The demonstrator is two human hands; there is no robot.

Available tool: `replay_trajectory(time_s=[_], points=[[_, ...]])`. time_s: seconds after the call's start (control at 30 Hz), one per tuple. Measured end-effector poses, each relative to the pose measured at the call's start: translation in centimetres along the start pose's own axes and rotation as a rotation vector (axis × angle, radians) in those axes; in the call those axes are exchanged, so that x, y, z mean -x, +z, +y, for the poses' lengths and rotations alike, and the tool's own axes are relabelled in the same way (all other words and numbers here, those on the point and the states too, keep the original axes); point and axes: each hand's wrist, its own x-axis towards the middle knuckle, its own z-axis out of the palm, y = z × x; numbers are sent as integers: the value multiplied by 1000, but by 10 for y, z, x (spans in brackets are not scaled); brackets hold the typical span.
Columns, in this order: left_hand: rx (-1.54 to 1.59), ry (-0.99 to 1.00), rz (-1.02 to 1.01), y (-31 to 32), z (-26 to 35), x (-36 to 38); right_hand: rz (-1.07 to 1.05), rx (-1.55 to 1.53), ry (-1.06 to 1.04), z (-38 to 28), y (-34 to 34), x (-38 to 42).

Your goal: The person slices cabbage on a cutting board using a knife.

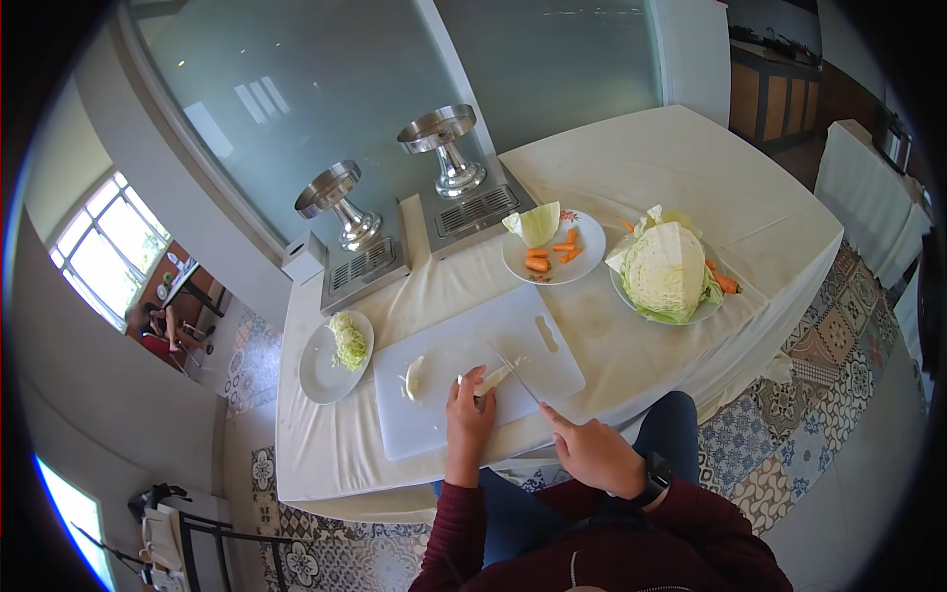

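Observation:
My right hand [597,456] grips a knife [517,376] whose blade reaches forward and left over the white cutting board [459,340]. Close to the blade, my left hand [471,422] has its fingers bent and pressed on a pale cabbage piece [490,379], partly hidden by the fingers. Small cabbage bits lie around the blade. Another pale cabbage piece [413,378] rests on the board's left part, apart from my hands. Left of the board, a plate [318,373] bears a heap of shredded cabbage [347,341].
Behind the board, a floral plate [593,259] carries a cabbage wedge [539,225] and carrot pieces [564,251]. A large cabbage [667,270] sits on another plate with carrots [726,284]. Two metal stands [360,227] [460,176] are at the back. The tablecloth [691,148] hangs over the near edge.

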Motion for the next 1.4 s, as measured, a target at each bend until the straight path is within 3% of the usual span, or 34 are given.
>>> replay_trajectory(time_s=[0.87,1.4], points=[[-9,-1,-1,1,-3,1,66,-117,-16,-4,-11,8],[-8,-18,-21,0,-2,0,-20,-5,30,-6,-5,13]])
